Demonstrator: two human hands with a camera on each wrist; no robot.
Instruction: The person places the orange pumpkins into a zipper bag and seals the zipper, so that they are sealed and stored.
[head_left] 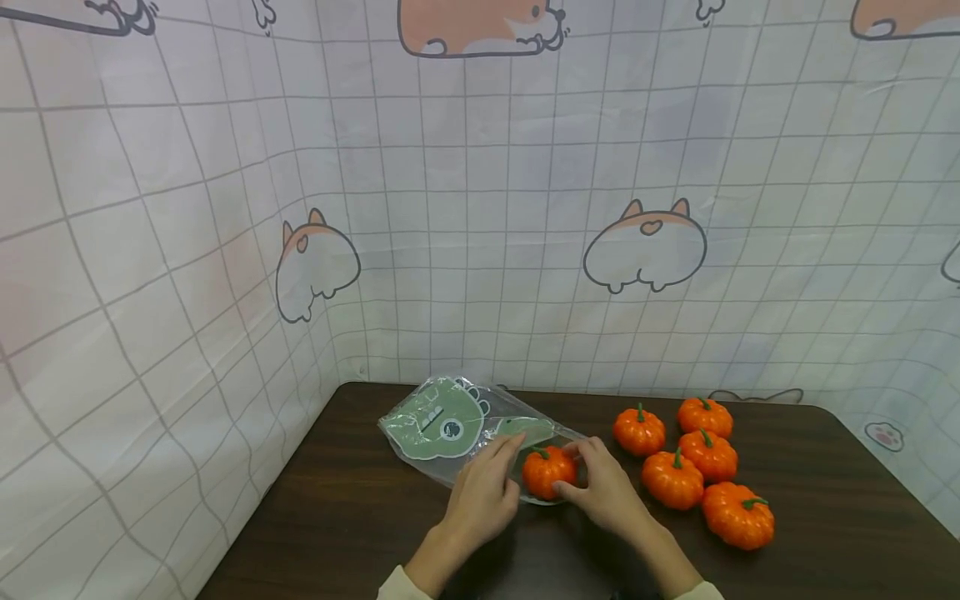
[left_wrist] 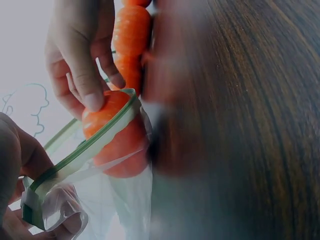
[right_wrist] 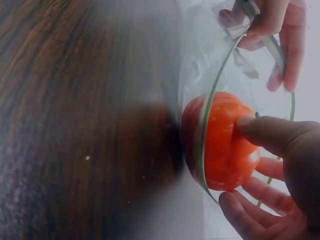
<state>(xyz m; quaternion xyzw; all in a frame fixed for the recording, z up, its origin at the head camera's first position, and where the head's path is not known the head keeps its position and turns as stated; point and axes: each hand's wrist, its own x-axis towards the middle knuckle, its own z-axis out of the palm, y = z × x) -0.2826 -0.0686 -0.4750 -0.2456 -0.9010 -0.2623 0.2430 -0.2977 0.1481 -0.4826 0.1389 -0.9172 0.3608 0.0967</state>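
Observation:
A clear zip bag [head_left: 446, 425] with green bear-like prints lies on the dark table, its mouth toward me. Its green-edged opening [left_wrist: 82, 147] is spread apart in the left wrist view. My left hand [head_left: 480, 493] pinches one side of that edge. With thumb and fingers, my right hand [head_left: 609, 492] holds a small orange pumpkin [head_left: 550, 473] with a green stem. In the right wrist view the pumpkin [right_wrist: 230, 145] is partly inside the bag mouth, its inner part seen through the film. The thumb [right_wrist: 270, 132] presses on its side.
Several more small pumpkins stand in a group to the right of my right hand, including a front one [head_left: 738, 517] and a left one [head_left: 639, 430]. Behind the table [head_left: 330, 500] hangs a white gridded cloth [head_left: 495, 292] with dog drawings.

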